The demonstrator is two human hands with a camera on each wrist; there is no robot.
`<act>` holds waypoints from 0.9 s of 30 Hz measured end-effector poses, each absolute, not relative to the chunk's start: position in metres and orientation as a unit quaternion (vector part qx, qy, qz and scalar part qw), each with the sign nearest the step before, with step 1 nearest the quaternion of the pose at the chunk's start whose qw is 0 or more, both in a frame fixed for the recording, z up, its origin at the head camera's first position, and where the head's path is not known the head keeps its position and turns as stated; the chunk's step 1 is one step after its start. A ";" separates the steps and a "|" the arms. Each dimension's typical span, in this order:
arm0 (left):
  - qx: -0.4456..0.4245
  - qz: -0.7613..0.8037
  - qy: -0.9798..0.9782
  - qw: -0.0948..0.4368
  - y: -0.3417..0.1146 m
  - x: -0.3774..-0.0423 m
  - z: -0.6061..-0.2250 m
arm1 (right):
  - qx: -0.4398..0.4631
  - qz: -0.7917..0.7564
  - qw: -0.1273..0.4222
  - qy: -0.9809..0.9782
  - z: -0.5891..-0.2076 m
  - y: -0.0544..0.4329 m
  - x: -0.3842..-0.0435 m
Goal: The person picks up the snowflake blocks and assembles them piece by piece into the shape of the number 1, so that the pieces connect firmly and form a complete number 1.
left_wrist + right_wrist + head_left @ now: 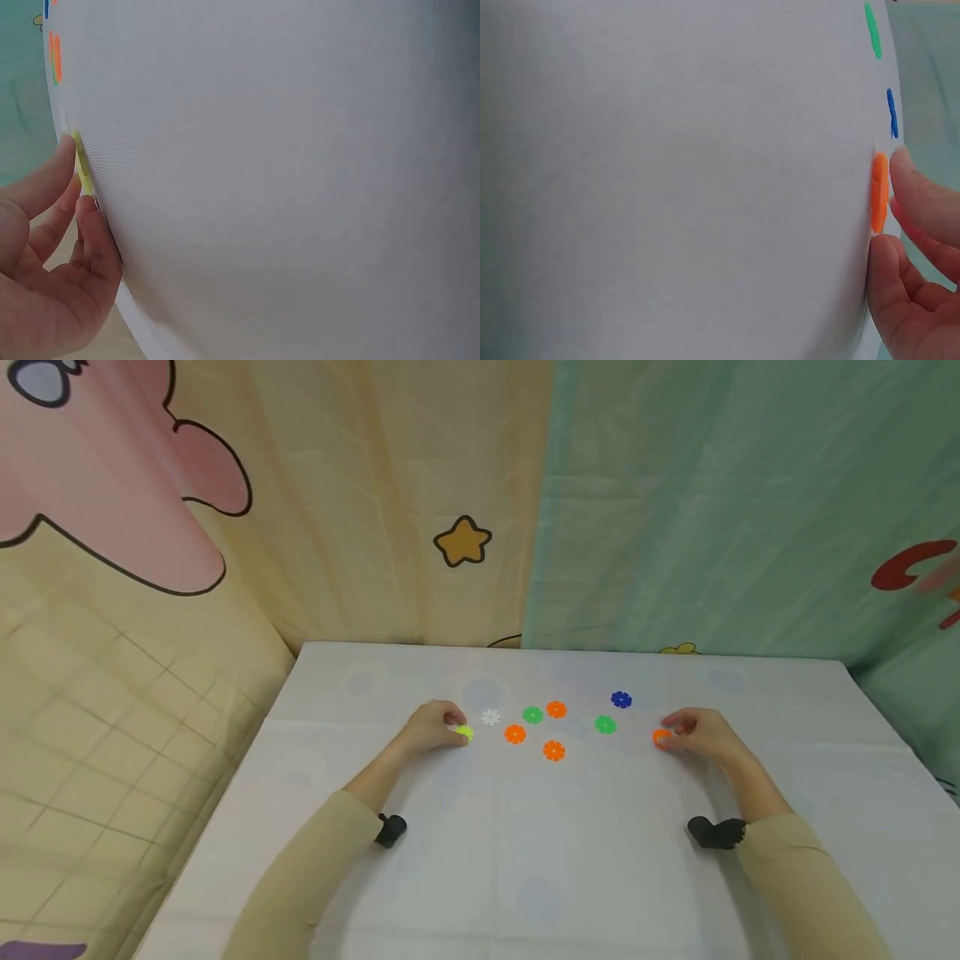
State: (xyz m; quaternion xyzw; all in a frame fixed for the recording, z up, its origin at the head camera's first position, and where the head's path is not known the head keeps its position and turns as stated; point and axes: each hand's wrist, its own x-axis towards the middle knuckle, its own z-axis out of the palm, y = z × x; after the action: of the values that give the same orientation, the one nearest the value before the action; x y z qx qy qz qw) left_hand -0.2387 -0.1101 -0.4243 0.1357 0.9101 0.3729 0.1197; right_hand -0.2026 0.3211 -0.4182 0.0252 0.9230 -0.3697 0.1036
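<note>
My left hand (437,727) pinches a yellow notched snowflake disc (466,732) between thumb and fingertips, low over the white table. In the left wrist view the yellow disc (82,163) shows edge-on, digits at both ends. On the other side, my right hand (699,732) has thumb and fingers around an orange snowflake disc (661,738). Edge-on in the right wrist view, this orange disc (880,193) sits with a fingertip right at its lower end. Closest to the left hand lies a white disc (491,717); a green disc (605,725) and a blue disc (621,700) lie nearer the right.
Between the hands another green disc (532,715) and three more orange discs, one of them the front orange disc (554,751), lie flat and apart on the white-covered table (517,877). A printed curtain (390,527) hangs behind the far edge. Black wrist devices (716,833) stick out from both sleeves.
</note>
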 end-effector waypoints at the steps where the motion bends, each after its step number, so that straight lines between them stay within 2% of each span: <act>1: 0.140 0.365 0.913 0.117 -0.109 -0.238 -0.425 | 0.020 -0.359 0.099 0.928 -0.419 0.321 -0.203; 6: 0.147 0.338 0.923 0.114 -0.106 -0.236 -0.423 | -0.001 -0.308 0.091 0.947 -0.422 0.316 -0.206; 12: 0.159 0.330 0.924 0.111 -0.104 -0.235 -0.418 | 0.029 -0.303 0.124 0.944 -0.418 0.312 -0.209; 20: 0.176 0.334 0.920 0.103 -0.103 -0.236 -0.422 | 0.042 -0.322 0.117 0.939 -0.419 0.310 -0.210; 27: 0.181 0.343 0.916 0.102 -0.105 -0.234 -0.423 | 0.060 -0.390 0.135 0.909 -0.418 0.307 -0.208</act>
State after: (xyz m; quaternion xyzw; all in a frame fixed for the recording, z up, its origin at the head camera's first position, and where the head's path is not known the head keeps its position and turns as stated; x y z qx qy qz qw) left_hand -0.2341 -0.1045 -0.4226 0.1807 0.9163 0.3426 0.1022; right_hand -0.2075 0.3066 -0.4176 0.0598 0.9089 -0.3899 0.1351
